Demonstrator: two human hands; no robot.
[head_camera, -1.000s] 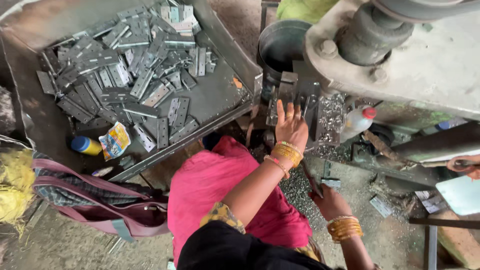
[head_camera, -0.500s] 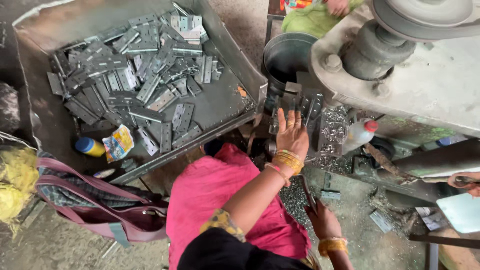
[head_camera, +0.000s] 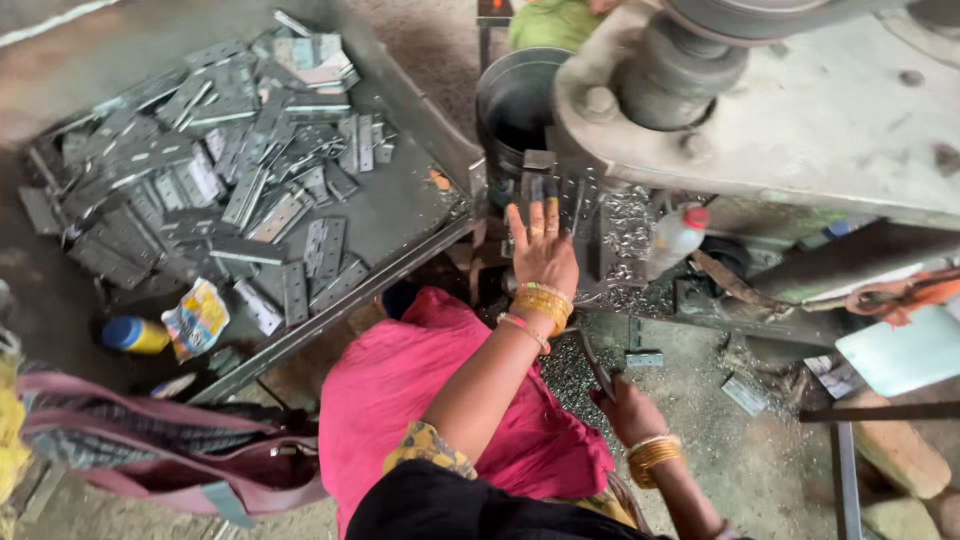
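The work in hand is feeding the big grey-painted metal press (head_camera: 800, 120). The left hand (head_camera: 545, 258), with 2 sets of bangles at the wrist, is raised to the press's bed with fingers spread and straight. The fingertips lie on or just short of a few small grey metal plates (head_camera: 540, 185) standing on edge under the press head. The hand grips nothing that I can see.

The right hand (head_camera: 625, 408) is low, below the press bed, and curled shut round the end of a dark metal lever (head_camera: 590, 360) that slants up toward the press.

The stock, a heap of flat grey punched hinge plates (head_camera: 240, 190), lies in the battered steel tray (head_camera: 400, 200) left of the press, well apart from both hands. A glittering pile of punch scrap (head_camera: 628, 235) sits on the bed just right of the left hand, beside a white plastic bottle with a red cap (head_camera: 675, 238).

By my judgement, a plate is being seated. Working the lever safely calls for the left fingers to be clear of the die.

The die itself is hidden behind the left hand, so I cannot tell whether a plate sits in it. The lever's upper end is lost in shadow, and the press's top is cut off by the frame.
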